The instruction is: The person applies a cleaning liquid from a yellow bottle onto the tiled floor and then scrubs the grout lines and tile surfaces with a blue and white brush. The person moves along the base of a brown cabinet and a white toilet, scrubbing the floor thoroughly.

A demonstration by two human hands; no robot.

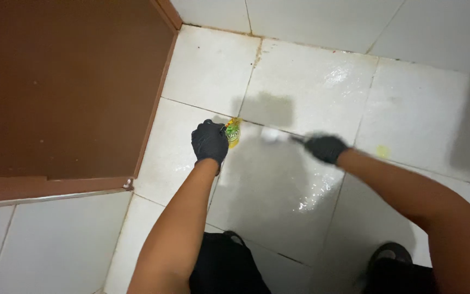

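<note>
My left hand (209, 142), in a black glove, grips a small yellow and green pouch (233, 132) held just above the wet white floor tiles (278, 185). My right hand (326, 148), also in a black glove, holds a brush with a dark handle and a blurred white head (274, 135) against the floor. The brush head lies just right of the pouch. Both arms reach forward and down from the bottom of the view.
A brown door (66, 87) with a brown frame fills the upper left. White tiled walls (311, 19) meet the floor at the back. A small yellow spot (382, 151) lies on the floor right of my right hand. My black shoes (390, 253) stand at the bottom.
</note>
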